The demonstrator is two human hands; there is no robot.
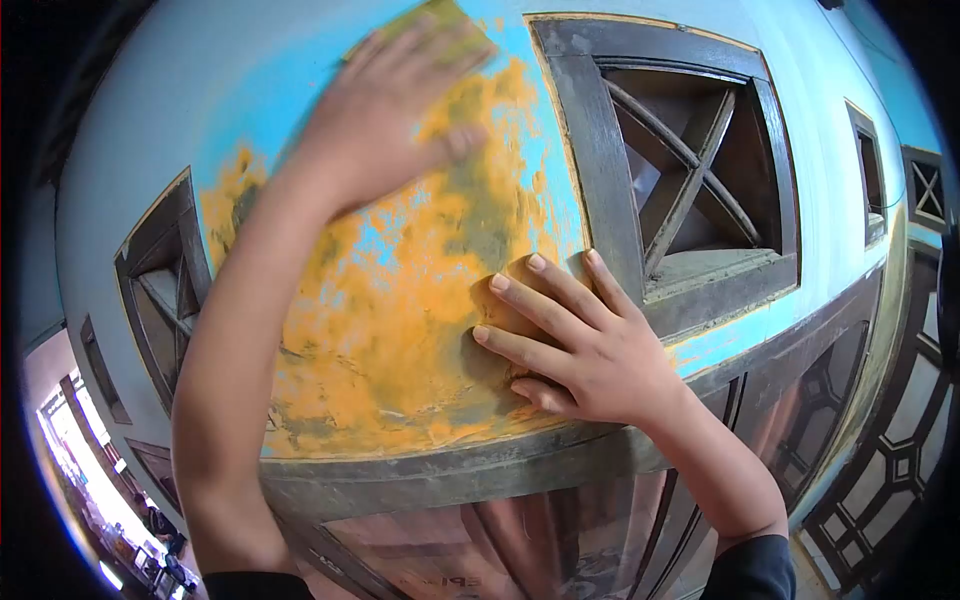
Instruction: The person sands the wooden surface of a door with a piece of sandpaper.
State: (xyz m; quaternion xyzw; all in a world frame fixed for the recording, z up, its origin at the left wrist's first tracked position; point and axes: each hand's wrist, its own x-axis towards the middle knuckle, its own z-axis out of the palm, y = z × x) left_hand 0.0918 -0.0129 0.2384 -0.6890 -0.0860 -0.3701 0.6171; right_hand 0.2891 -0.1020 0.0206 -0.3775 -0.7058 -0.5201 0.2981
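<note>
My left hand, smeared by motion, presses a yellow-green sheet of sandpaper against the upper part of the wall. The palm and fingers cover most of the sheet; one corner shows beyond the fingertips. Under both hands the wall is patchy, with orange, blue and grey-green layers showing. Lower and to the right, my right hand lies flat on this patch with its fingers spread, holding nothing. It rests just left of a dark wooden vent frame.
Crossed bars fill the vent opening. A dark wooden beam runs below the patch, above glass panes. Another vent frame is at left. Farther right stands a panelled door. At lower left is a bright opening.
</note>
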